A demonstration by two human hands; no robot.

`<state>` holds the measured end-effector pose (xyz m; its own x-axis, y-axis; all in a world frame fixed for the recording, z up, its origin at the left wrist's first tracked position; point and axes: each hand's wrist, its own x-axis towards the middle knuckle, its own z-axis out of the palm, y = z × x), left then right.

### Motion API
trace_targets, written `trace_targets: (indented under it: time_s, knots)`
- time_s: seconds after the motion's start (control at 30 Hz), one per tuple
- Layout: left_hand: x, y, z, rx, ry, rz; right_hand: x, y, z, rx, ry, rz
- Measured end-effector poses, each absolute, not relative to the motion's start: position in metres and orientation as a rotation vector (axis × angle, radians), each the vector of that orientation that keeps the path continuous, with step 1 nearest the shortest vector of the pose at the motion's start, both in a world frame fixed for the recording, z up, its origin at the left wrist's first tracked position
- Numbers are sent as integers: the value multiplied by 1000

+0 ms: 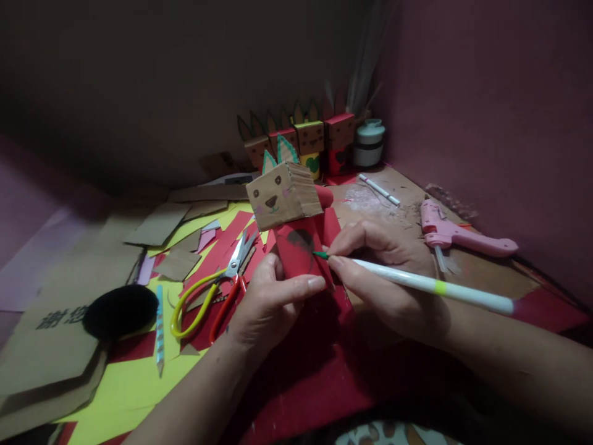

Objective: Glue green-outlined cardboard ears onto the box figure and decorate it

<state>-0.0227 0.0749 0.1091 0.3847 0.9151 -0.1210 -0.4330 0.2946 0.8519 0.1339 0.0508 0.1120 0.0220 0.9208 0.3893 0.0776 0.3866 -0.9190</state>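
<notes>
My left hand (pixel 273 290) is closed around the lower red paper body of a cardboard animal figure (pixel 271 198). Its box head has a drawn face and two pointed ears edged in green. A dark heart (pixel 299 240) marks the front of the body. Between the fingers of my right hand (pixel 389 272) is a white felt-tip pen (pixel 430 285) with a yellow-green band. The pen's green tip is at the right edge of the dark heart; whether it touches the paper is hard to tell. Scissors (pixel 227 272) with yellow and red handles lie open beside my left hand.
Several similar figures (pixel 309 139) stand at the back beside a pale lidded pot (pixel 369 143). A pink glue gun (pixel 463 235) and another pen (pixel 380 190) lie to the right. At left are a pencil (pixel 160 330), a black oval object (pixel 121 312) and cardboard pieces (pixel 160 219).
</notes>
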Motion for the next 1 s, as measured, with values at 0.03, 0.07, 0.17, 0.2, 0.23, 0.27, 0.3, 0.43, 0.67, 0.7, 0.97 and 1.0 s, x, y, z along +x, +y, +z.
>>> trace_targets:
  time_s: [0.03,0.07,0.17,0.2,0.23,0.27,0.3,0.43,0.67,0.7,0.97,1.0]
  knots:
    - [-23,75,109,837,697,999,134,51,113,-967,-1403,855]
    - [-23,75,110,832,704,1001,134,51,113,-952,-1414,859]
    - [-22,74,111,795,728,1004,135,51,116,-914,-1466,847]
    - [-21,74,112,790,734,1006,135,51,117,-909,-1481,840]
    - [-21,74,112,794,736,1004,135,51,117,-912,-1486,840]
    - [-21,74,111,804,736,1002,135,51,116,-919,-1479,847]
    - [-21,74,111,814,733,1001,135,51,116,-927,-1461,859]
    - [-21,73,110,825,722,1000,136,50,113,-967,-1411,878]
    - [-20,73,113,796,741,1010,137,49,119,-925,-1502,832]
    - [-20,73,113,803,742,1007,137,49,119,-936,-1497,836]
    - [-22,73,111,829,727,989,137,52,108,-980,-1417,786]
    - [-22,73,111,828,732,990,137,52,108,-982,-1413,786]
